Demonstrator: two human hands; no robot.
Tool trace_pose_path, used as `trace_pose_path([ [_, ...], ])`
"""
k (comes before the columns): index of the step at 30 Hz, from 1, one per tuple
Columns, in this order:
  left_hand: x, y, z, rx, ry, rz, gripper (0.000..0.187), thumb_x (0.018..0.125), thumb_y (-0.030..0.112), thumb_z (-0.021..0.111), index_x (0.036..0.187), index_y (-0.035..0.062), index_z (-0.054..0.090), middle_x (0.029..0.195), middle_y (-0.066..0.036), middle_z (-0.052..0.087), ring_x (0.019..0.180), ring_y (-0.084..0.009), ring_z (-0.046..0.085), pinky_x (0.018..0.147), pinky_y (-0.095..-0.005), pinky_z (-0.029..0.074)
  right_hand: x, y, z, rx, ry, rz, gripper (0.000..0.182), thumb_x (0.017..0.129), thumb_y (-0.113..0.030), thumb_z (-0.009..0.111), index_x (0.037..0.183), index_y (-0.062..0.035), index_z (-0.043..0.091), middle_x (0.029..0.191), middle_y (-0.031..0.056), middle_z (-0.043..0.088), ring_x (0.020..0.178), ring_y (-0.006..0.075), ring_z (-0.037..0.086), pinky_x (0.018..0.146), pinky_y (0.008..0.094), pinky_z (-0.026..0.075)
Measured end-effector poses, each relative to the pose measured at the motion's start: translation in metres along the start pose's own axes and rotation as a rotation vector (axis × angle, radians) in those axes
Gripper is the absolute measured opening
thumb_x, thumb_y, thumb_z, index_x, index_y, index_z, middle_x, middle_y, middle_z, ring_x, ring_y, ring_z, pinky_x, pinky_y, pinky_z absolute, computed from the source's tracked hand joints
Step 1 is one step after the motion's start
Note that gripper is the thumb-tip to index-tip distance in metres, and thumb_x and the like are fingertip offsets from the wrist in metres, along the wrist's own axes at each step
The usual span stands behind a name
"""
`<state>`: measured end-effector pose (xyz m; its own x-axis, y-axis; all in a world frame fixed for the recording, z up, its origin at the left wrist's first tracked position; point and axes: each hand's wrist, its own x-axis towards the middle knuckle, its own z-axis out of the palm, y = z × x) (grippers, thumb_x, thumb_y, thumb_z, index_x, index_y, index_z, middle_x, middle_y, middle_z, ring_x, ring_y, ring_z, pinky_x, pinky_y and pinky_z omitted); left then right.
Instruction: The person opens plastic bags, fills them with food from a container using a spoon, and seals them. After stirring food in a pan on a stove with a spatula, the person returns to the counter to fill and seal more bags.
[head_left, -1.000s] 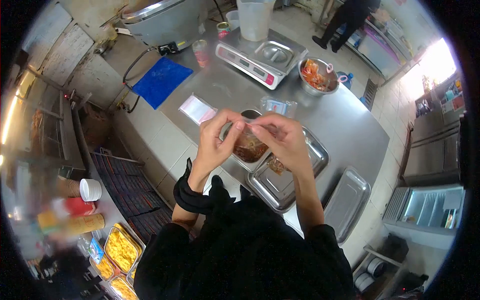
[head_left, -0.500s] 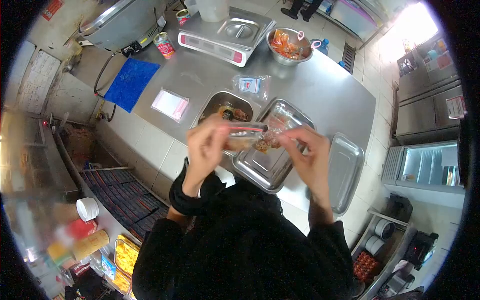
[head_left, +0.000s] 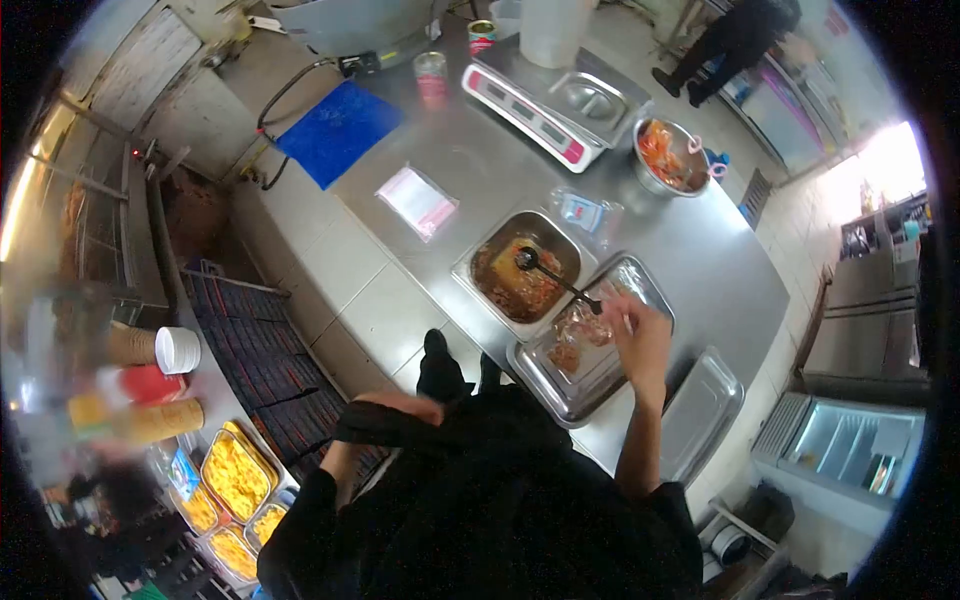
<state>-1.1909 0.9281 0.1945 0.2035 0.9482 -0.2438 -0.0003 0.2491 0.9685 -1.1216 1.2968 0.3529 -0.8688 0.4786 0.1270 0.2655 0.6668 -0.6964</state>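
My right hand [head_left: 640, 338] is above a steel tray [head_left: 572, 402], its fingers pinched at clear plastic bags of food [head_left: 582, 328] lying in the tray. Part of that grip is hidden behind the fingers. My left hand [head_left: 402, 406] is low near my body, beside the black sleeve, away from the table; its fingers are blurred. A deep steel pan [head_left: 466, 272] left of the tray contains chopped food in orange liquid. A black ladle [head_left: 527, 259] rests in it, its handle reaching across to the tray near my right hand.
Behind the pan lie a clear packet [head_left: 583, 212] and a stack of plastic bags [head_left: 416, 203]. Farther back stand a scale [head_left: 525, 118], a steel bowl [head_left: 660, 185] with orange-red contents and a can [head_left: 431, 78]. A steel lid [head_left: 705, 410] lies right; a person [head_left: 735, 45] stands beyond.
My left hand has let go of the zip bag and dropped toward my body. My right hand has moved down over the tray. The view has shifted, revealing the ladle and pan.
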Motion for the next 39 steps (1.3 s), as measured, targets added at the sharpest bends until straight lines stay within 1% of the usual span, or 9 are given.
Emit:
trace_pose_path([
  [3,-0.102,-0.027,0.064,-0.453,0.49,0.024,0.039,0.08,0.031,0.054,0.108,0.0043,0.047,0.081,-0.006,0.049,0.071,-0.0141,0.046,0.056,-0.0263,0.038,0.075,-0.061,0.023,-0.177,-0.145,-0.375,0.011,0.075,-0.016,0.062,0.078,-0.0058,0.06,0.071,0.0055,0.061,0.05,0.0205,0.052,0.053,0.0281,0.042],
  [6,-0.135,0.009,0.065,-1.423,0.734,0.674,0.056,0.077,0.047,0.056,0.113,0.0056,0.044,0.073,-0.008,0.047,0.062,-0.0103,0.042,0.047,-0.0208,0.031,0.149,-0.075,0.115,-0.093,-0.305,-0.667,0.014,0.072,-0.019,0.063,0.079,-0.0078,0.058,0.075,0.0059,0.06,0.07,0.0248,0.055,0.062,0.0326,0.044],
  [10,-0.199,0.093,0.053,-1.025,0.906,1.058,0.057,0.072,0.037,0.062,0.117,0.0075,0.04,0.086,-0.009,0.048,0.073,-0.0134,0.045,0.059,-0.0243,0.035,0.194,-0.044,0.239,-0.492,-0.317,-1.186,0.016,0.069,-0.015,0.061,0.085,-0.0115,0.058,0.081,0.0087,0.059,0.081,0.0281,0.055,0.071,0.0361,0.043],
  [13,-0.194,0.136,0.024,-0.687,0.94,1.196,0.062,0.069,0.029,0.066,0.12,0.0089,0.037,0.095,-0.009,0.048,0.082,-0.0158,0.047,0.067,-0.027,0.039,0.202,-0.041,0.275,-0.492,-0.462,-1.232,0.018,0.069,-0.008,0.056,0.087,-0.0097,0.058,0.079,0.0112,0.06,0.083,0.0256,0.056,0.069,0.0349,0.045],
  [17,-0.107,0.153,-0.066,-0.502,1.27,0.853,0.072,0.064,0.018,0.072,0.124,0.0109,0.032,0.108,-0.01,0.048,0.093,-0.0189,0.05,0.079,-0.0305,0.044,0.198,-0.088,0.244,-0.341,-0.772,-0.858,0.017,0.071,-0.005,0.051,0.086,-0.0073,0.059,0.079,0.0151,0.059,0.078,0.0298,0.057,0.066,0.037,0.045],
  [20,-0.01,0.095,-0.147,0.09,1.631,0.02,0.101,0.053,0.033,0.08,0.13,0.0054,0.02,0.126,-0.012,0.031,0.117,-0.0275,0.032,0.093,-0.0425,0.031,0.183,-0.105,0.229,-0.104,-0.668,-0.663,0.015,0.072,-0.003,0.049,0.082,-0.005,0.06,0.077,0.017,0.058,0.074,0.0329,0.057,0.065,0.0389,0.044],
  [23,0.058,0.073,-0.184,0.892,1.878,0.002,0.098,0.055,0.025,0.078,0.128,-0.0028,0.019,0.118,-0.02,0.034,0.113,-0.0339,0.035,0.093,-0.039,0.032,0.181,-0.102,0.235,0.149,-0.612,-0.837,0.011,0.073,-0.003,0.049,0.079,-0.0015,0.059,0.076,0.0184,0.056,0.074,0.0328,0.056,0.067,0.0387,0.044],
  [26,0.077,0.047,-0.209,0.481,1.971,0.284,0.081,0.058,0.013,0.072,0.123,-0.0022,0.026,0.109,-0.021,0.039,0.103,-0.0349,0.042,0.088,-0.0366,0.035,0.166,-0.1,0.239,0.02,-0.497,-0.839,0.009,0.072,-0.003,0.052,0.078,0.0004,0.057,0.083,0.0152,0.055,0.079,0.0312,0.054,0.068,0.0378,0.044],
  [39,0.065,0.074,-0.198,0.657,1.816,0.261,0.054,0.06,-0.006,0.062,0.109,-0.0019,0.039,0.102,-0.018,0.044,0.095,-0.0354,0.045,0.082,-0.0383,0.039,0.152,-0.117,0.218,-0.328,-0.261,-0.876,0.014,0.066,-0.009,0.06,0.079,-0.006,0.062,0.105,0.0039,0.047,0.102,0.0208,0.043,0.075,0.0395,0.038],
])
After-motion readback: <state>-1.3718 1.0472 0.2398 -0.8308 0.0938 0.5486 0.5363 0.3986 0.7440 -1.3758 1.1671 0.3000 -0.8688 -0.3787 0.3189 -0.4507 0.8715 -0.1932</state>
